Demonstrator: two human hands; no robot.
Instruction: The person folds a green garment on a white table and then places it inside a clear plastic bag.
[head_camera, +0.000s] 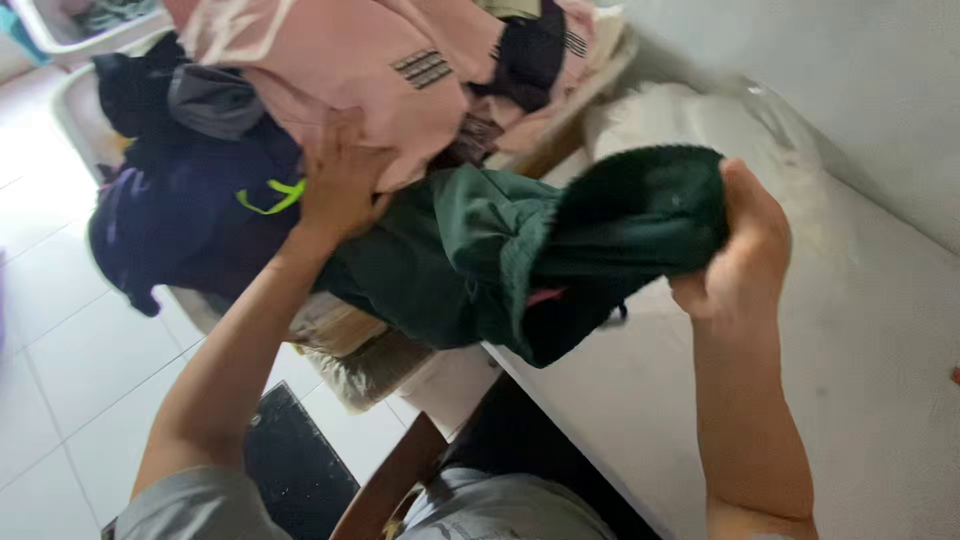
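Right hand (745, 255) grips green garment (520, 250); left hand (340, 185) presses pink garment (390, 70) — striped patch.

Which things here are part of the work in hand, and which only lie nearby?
In hand:
- dark green knitted garment, gripped by the right hand
- pink fabric garment, pressed by the left hand

Lying about:
- dark purple clothes
- white laundry basket
- white table

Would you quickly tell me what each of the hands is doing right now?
Left hand: open, pressed flat against the pink garment.
Right hand: closed, gripping the green garment.
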